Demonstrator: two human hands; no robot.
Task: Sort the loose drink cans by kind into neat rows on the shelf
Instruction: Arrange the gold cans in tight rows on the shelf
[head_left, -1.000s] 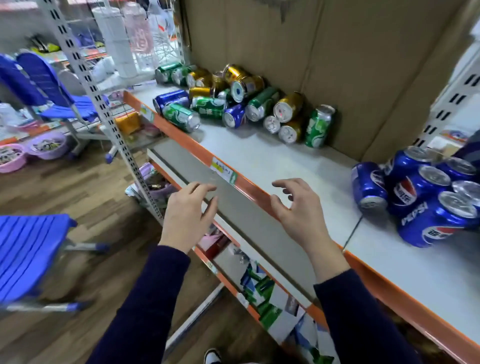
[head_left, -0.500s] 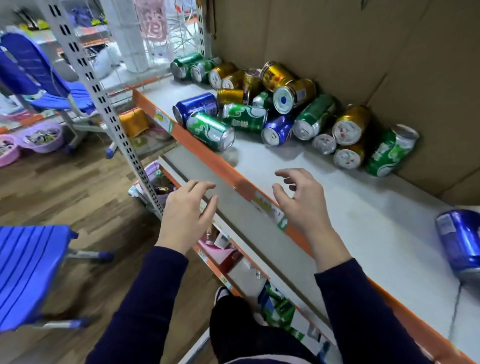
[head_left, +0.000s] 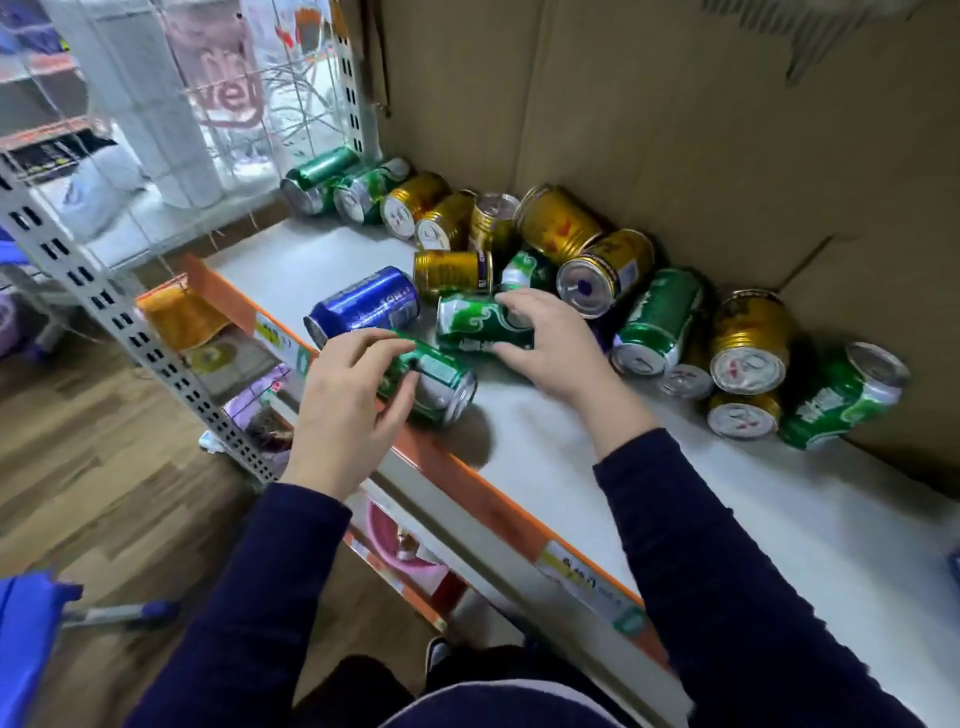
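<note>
The left hand (head_left: 345, 410) now curls round a green aluminium can (head_left: 441, 384) lying at the orange front lip (head_left: 467, 483). The right hand (head_left: 550, 345) clasps a second green can (head_left: 470, 325) just behind it. A moment ago both hovered empty, short of the grey shelf board (head_left: 571, 467). The greens go first, I'd guess. The blue can (head_left: 369, 304) and gold cans (head_left: 566, 223) lie jumbled behind, unsorted.

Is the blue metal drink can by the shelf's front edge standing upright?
No, the blue metal drink can lies on its side on the grey shelf, just behind the left hand.
</note>
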